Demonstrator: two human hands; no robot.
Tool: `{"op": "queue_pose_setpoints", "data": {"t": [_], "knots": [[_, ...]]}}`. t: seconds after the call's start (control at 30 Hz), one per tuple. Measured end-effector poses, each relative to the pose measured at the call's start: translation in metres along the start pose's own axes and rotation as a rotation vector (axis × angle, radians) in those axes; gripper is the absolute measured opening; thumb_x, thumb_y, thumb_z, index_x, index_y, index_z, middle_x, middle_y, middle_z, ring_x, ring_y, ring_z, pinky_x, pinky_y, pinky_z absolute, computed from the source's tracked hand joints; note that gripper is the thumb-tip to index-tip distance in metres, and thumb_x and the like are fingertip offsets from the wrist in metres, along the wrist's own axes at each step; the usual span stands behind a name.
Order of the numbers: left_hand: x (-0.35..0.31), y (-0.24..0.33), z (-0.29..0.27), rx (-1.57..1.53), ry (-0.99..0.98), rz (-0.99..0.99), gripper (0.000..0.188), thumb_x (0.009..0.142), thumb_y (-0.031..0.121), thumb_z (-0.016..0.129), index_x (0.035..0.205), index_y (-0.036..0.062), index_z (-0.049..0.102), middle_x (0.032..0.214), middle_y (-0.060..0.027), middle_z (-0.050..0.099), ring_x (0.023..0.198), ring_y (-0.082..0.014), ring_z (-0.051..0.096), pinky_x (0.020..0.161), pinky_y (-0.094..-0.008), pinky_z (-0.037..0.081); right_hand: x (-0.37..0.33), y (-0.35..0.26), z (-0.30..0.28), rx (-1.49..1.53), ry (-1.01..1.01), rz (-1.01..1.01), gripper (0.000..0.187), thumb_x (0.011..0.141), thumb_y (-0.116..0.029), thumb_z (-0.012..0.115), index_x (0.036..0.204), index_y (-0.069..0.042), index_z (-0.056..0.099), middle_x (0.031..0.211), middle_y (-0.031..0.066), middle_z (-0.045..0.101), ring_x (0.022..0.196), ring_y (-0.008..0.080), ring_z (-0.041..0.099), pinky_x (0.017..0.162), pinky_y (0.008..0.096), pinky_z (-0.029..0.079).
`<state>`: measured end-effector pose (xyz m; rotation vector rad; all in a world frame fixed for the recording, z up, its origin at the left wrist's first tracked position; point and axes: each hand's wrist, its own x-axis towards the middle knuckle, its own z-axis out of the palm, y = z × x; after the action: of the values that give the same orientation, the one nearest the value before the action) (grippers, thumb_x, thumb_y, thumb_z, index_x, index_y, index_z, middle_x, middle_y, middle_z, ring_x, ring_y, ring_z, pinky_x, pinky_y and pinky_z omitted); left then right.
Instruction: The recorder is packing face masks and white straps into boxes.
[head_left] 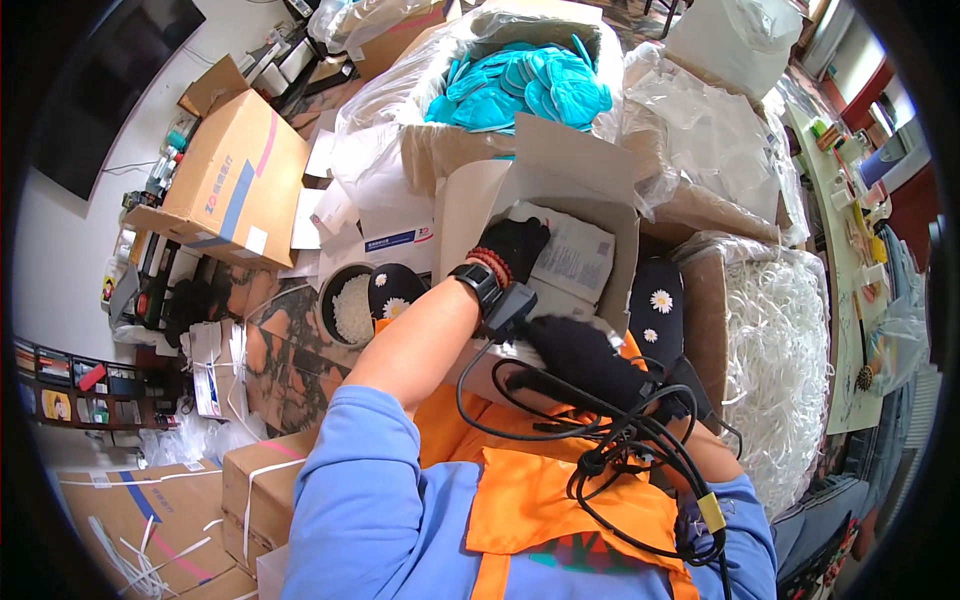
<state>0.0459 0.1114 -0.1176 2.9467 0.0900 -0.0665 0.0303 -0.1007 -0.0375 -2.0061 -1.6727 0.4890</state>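
Note:
An open carton (622,215) with a pale grey inside stands between my knees, its far flap raised. Printed white packets (575,258) lie in it, one on top of others. My left hand (515,247), in a black glove, is inside the carton against the upper packet's left edge. Its fingers are curled in, and what they hold, if anything, is hidden. Over the carton's near side is my right hand (585,358), also in a black glove. It is smeared by motion, and cables cross it, so its fingers do not show clearly.
Black cables (620,440) hang across my lap and right forearm. Ahead stands a plastic-lined box of turquoise masks (525,85). A box of white elastic strips (775,370) is at the right. A bin of white bits (352,308) and a large carton (235,175) are at the left.

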Motion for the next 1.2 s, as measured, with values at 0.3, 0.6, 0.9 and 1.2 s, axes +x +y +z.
{"op": "queue_pose_setpoints", "data": {"t": [0.3,0.6,0.9,1.2], "knots": [[0.011,-0.008,0.038,0.059,0.134,-0.075,0.050,0.086,0.005,0.048,0.136,0.0079,0.045,0.132,-0.0237,0.051,0.107,-0.0388,0.061,0.088,-0.0457,0.051,-0.005,-0.003,-0.012,0.133,-0.212,0.051,0.060,0.082,-0.050,0.065,0.125,-0.009,0.055,0.104,0.0206,0.064,0.096,0.0382,0.062,0.083,0.0434,0.049],[-0.018,0.021,-0.056,-0.192,0.386,-0.032,0.017,0.083,0.015,0.060,0.098,0.0087,0.064,0.090,-0.0162,0.066,0.082,-0.0345,0.066,0.072,-0.0453,0.052,-0.007,0.021,-0.046,0.312,-0.017,0.134,0.036,0.081,-0.023,0.074,0.112,-0.007,0.065,0.110,0.0176,0.064,0.102,0.0294,0.064,0.087,0.0372,0.050],[-0.054,0.014,-0.093,-0.582,0.403,-0.055,0.033,0.083,0.035,0.069,0.097,0.0048,0.070,0.089,-0.0171,0.069,0.081,-0.0336,0.066,0.070,-0.0398,0.051,0.045,0.066,-0.073,0.074,0.362,0.088,0.030,0.085,-0.024,0.068,0.107,-0.004,0.065,0.096,0.0190,0.067,0.090,0.0373,0.065,0.081,0.0431,0.050],[-0.046,0.022,-0.063,-0.667,0.332,-0.010,0.025,0.092,0.028,0.059,0.098,0.0060,0.069,0.088,-0.0177,0.069,0.082,-0.0344,0.066,0.071,-0.0382,0.051,0.057,0.073,-0.057,0.241,0.129,0.065,0.024,0.089,-0.020,0.063,0.104,-0.001,0.065,0.095,0.0218,0.066,0.087,0.0359,0.064,0.078,0.0400,0.050]]}}
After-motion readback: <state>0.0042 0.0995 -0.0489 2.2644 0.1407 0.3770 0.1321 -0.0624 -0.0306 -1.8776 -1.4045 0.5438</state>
